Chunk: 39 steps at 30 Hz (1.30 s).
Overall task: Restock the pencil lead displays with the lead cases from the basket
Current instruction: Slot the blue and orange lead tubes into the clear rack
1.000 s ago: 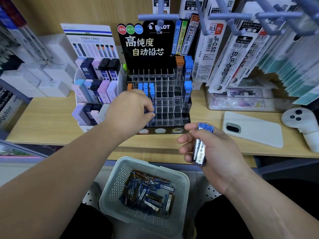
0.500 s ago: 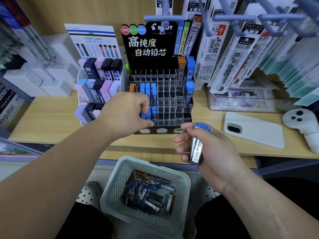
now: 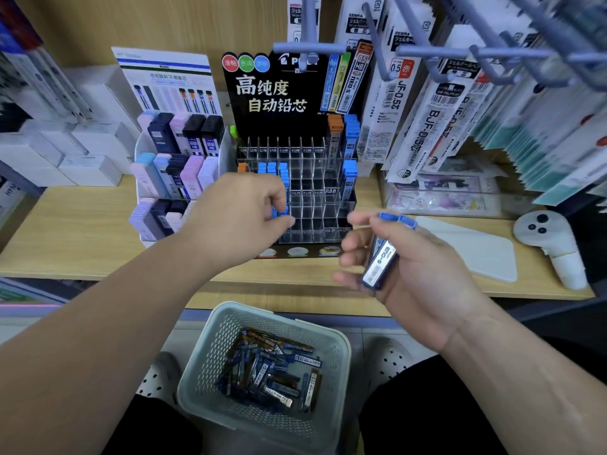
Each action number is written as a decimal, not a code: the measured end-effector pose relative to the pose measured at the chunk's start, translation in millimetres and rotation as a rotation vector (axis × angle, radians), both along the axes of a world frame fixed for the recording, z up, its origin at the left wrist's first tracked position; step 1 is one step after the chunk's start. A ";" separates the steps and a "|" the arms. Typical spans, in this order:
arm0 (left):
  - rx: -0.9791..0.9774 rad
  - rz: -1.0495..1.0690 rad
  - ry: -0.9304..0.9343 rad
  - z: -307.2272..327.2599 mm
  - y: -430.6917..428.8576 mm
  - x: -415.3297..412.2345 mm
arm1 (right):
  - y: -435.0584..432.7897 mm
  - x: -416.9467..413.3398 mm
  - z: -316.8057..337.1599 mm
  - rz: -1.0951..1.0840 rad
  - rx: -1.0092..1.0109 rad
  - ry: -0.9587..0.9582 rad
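The left hand reaches into the lower left slots of the clear acrylic compartmented display rack. Its fingers are curled and its fingertips lie among the blue caps there. I cannot tell whether it pinches a case.

The right hand hovers just in front of the rack's right side. It grips a small bundle of slim dark lead cases with blue caps between thumb and fingers, caps pointing up and away from the person.

The rack stands on a light wooden shelf, below a black header card with white and yellow lettering. Blue-capped cases stand in the rack's left columns and far right column, and an orange-capped case stands at the back right.

Below the shelf edge, between the person's knees, sits a pale grey-green perforated plastic basket. It holds a loose heap of dark blue and brown lead cases.

Just beside the rack on the left is a white tiered stand of pastel and dark cases. To its right on the shelf lie a flat white slab with rounded corners and a white handheld controller. Packets of pen refills hang above.
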<state>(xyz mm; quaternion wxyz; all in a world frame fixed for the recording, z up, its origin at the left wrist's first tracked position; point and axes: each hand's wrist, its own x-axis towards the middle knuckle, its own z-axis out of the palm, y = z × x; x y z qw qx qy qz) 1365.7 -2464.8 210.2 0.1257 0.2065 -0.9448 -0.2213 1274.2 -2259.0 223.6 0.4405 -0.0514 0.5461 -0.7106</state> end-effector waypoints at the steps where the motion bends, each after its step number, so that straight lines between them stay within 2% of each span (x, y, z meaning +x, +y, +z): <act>1: 0.105 0.005 0.047 3.1 7.8 -1.6 | -1.9 -6.1 3.5 -0.003 -0.024 0.012; 5: 0.763 -0.029 0.061 13.4 46.5 -5.8 | -20.8 -26.5 14.8 0.056 -0.077 0.127; 8: 0.989 -0.075 0.051 11.5 61.8 -6.8 | -32.5 -26.0 10.5 0.133 -0.117 0.135; 12: 1.039 -0.020 0.078 4.5 63.2 -6.9 | -38.2 -21.5 -3.1 0.151 -0.047 0.180; 15: 1.034 0.053 0.096 1.8 59.8 -7.4 | -41.4 -27.9 3.5 0.154 0.167 0.439; 18: 1.009 0.116 0.100 0.8 56.4 -7.8 | -38.5 -44.4 7.1 0.096 0.307 0.584; 23: 0.987 0.092 0.098 -2.2 58.6 -10.3 | -27.2 -53.3 7.8 0.196 0.331 0.676; 28: 0.867 0.011 0.032 -2.2 59.9 -14.0 | -25.9 -53.4 4.5 0.248 0.302 0.696; 29: 0.784 0.008 0.041 -1.5 57.9 -14.2 | -25.9 -56.9 4.6 0.220 0.303 0.715; 34: -0.116 0.084 0.159 7.4 19.6 -6.5 | -21.9 -92.3 9.3 -0.045 0.410 1.004; 36: -0.258 0.121 0.152 9.5 0.9 -1.9 | -22.3 -97.9 7.9 -0.049 0.450 1.120; 39: -0.348 0.156 -0.031 4.9 -12.2 3.3 | -27.7 -93.4 2.1 0.031 0.509 1.239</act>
